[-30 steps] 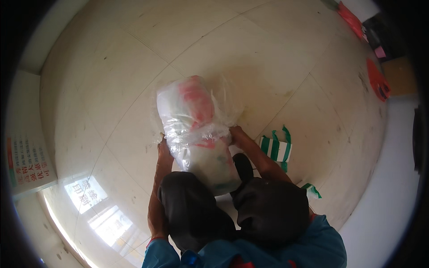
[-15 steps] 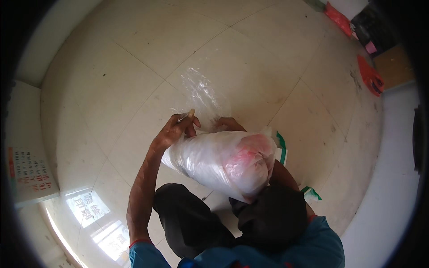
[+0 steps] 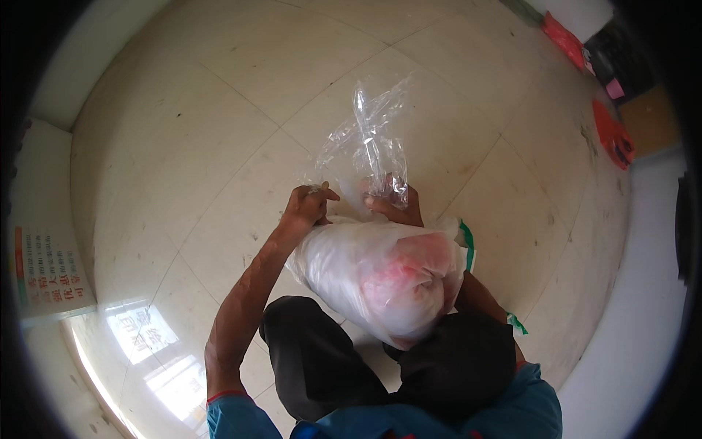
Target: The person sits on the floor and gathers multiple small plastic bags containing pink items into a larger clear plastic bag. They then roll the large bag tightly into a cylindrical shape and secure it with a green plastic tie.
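Observation:
A plump roll-shaped bundle (image 3: 351, 260) wrapped in whitish see-through plastic lies across my knees, with pink-red showing at its right end. Beyond its far side, my left hand (image 3: 307, 207) is closed, thumb and fingers pinching an edge of clear plastic film (image 3: 371, 143). My right hand (image 3: 401, 208) grips the same film at the right, its fingers partly covered by shiny folds. Crumpled and loose, the film spreads up and away from both hands. The bundle hides part of my right forearm.
Pale floor tiles (image 3: 241, 95) surround me. Green-edged material (image 3: 466, 245) shows beside the bundle's right end. Red plastic bags (image 3: 613, 135) and a dark bag (image 3: 618, 55) sit at the far right, near a brown box (image 3: 649, 121). A printed board (image 3: 51, 241) stands at the left.
My right hand has come out from behind the bundle, moving right and lifting the clear film into a taller crumpled bunch. My left hand has shifted slightly right.

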